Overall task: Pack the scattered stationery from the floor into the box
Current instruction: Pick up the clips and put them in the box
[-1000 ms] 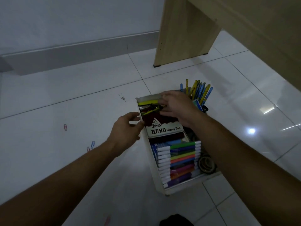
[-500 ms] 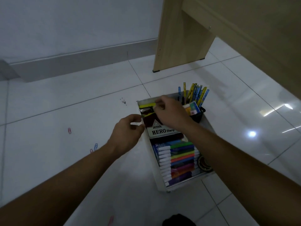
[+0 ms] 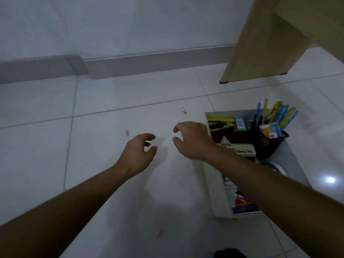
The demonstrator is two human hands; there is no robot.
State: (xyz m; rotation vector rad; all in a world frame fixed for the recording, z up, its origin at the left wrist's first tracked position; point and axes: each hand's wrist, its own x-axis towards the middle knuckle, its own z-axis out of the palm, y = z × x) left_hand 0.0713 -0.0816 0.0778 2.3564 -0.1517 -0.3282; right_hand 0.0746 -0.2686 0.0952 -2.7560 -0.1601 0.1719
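One pink clip (image 3: 127, 133) is lying unpacked on the floor (image 3: 93, 164) (box (image 3: 219, 198) mostly filled); left hand (image 3: 138, 154) and right hand (image 3: 191, 140) are hovering empty, loosely curled.

Pale plain wall (image 3: 130, 25), with a grey skirting board (image 3: 149, 64) along its base that steps forward at the left. Glossy white tiled floor (image 3: 46, 146) with thin grey grout lines, a small cluster of dark specks (image 3: 184, 111) near its middle and a bright spot of reflected light (image 3: 330, 180) at the right. Light wooden furniture panel (image 3: 260, 43) at the upper right, standing on a small black foot (image 3: 224, 82); an unidentifiable dark object (image 3: 229, 253) is cut off by the bottom edge.
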